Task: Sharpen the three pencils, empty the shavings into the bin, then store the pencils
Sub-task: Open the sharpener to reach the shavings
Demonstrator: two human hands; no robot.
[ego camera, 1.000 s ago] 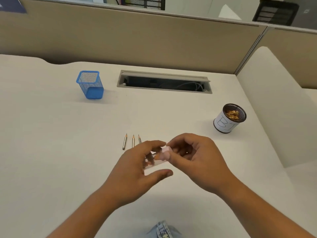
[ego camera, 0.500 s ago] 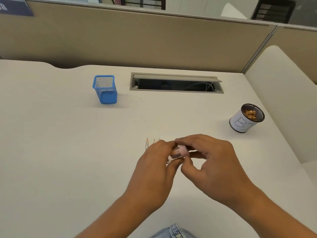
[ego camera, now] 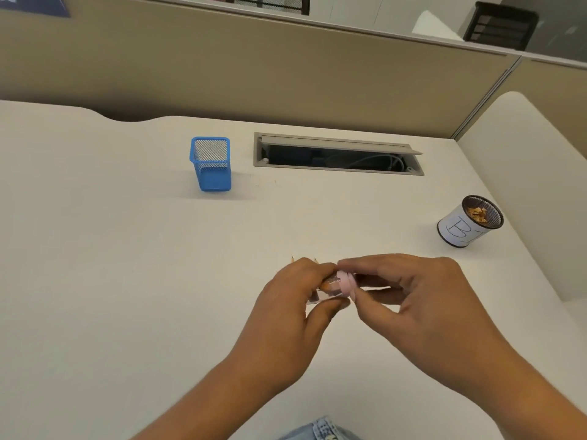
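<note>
Both hands meet over the middle of the desk on a small sharpener with a pink cap and a clear shavings case. My left hand grips the clear case; my right hand pinches the pink cap. Just behind my left hand, the sharpened tips of the pencils poke out on the desk; their shafts are hidden. A blue mesh pencil cup stands at the back left. A round bin with a white label, holding shavings, stands at the right.
An open cable slot is set into the desk behind the hands. Beige partition walls close the back, and a rounded divider borders the right side of the desk.
The two hands have closed together on the sharpener, pressing the pink cap against the clear case. The left hand now hides most of the pencils. The view has shifted.
</note>
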